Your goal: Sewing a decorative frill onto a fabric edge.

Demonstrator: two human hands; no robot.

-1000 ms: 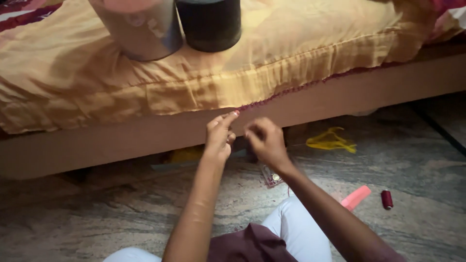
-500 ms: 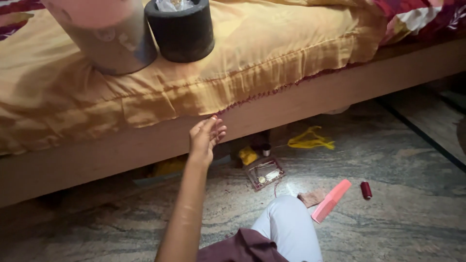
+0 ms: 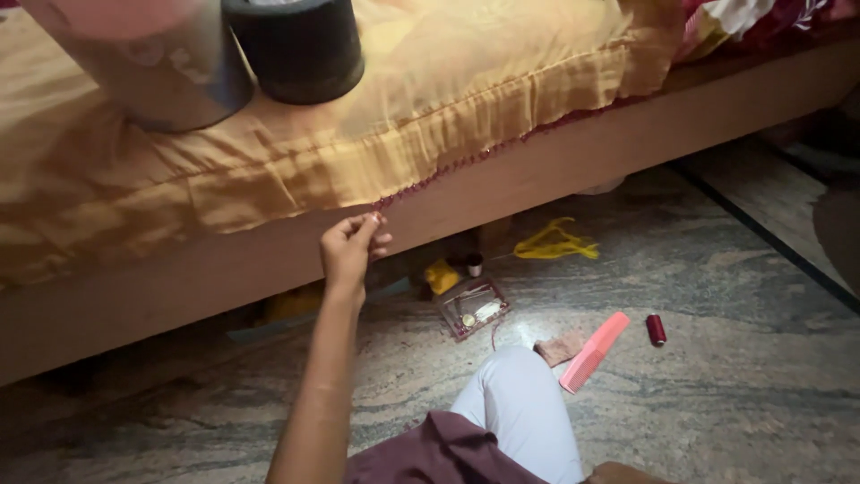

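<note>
My left hand [image 3: 351, 251] reaches up to the lower hem of an orange cloth [image 3: 466, 116] that drapes over a wooden bed frame [image 3: 627, 148]. Its thumb and fingertips pinch the hem where a maroon stitched trim [image 3: 448, 170] runs along the edge. My right hand is out of sight. My knee in white trousers [image 3: 520, 403] and a maroon garment [image 3: 439, 453] show at the bottom.
On the bed stand a grey-pink cylinder [image 3: 152, 63] and a black cylinder [image 3: 300, 45]. The stone floor holds a small clear box [image 3: 472, 307], yellow thread [image 3: 555, 242], a pink flat stick [image 3: 594, 351], a maroon spool [image 3: 656, 329] and a pinkish cloth scrap [image 3: 557, 350].
My right hand, beside the left at the hem a second ago, has dropped out of view. The left hand stays pinching the hem.
</note>
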